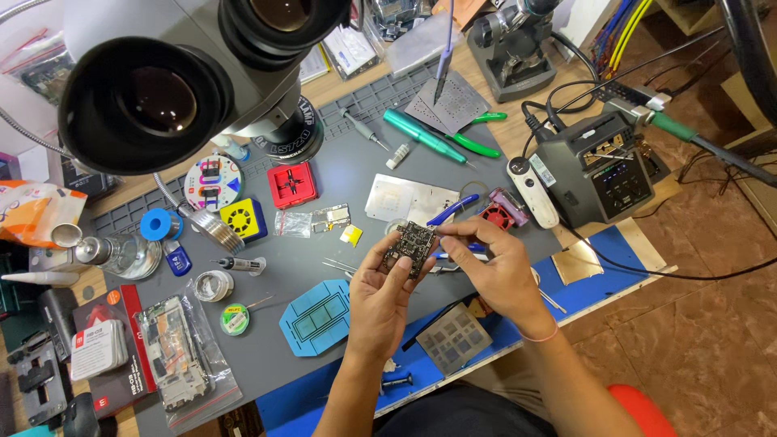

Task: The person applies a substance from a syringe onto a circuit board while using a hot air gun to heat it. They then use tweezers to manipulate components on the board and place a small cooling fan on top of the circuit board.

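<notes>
My left hand (380, 301) holds a small dark circuit board (411, 246) upright above the grey work mat (340, 174), fingers gripping its lower left edge. My right hand (495, 267) pinches the board's upper right corner between thumb and forefinger. A pink band circles my right wrist. Beneath my hands lie tweezers (340, 265) and a blue-handled tool (453, 210). A metal plate (409, 199) rests just beyond the board.
Microscope eyepieces (162, 97) loom at the upper left. A soldering station (603, 168) stands at the right, a small red fan (503, 210) beside it. A blue stencil holder (317, 317), a grey stencil (453, 337), solder spool (155, 224) and bagged phone parts (180, 350) lie about.
</notes>
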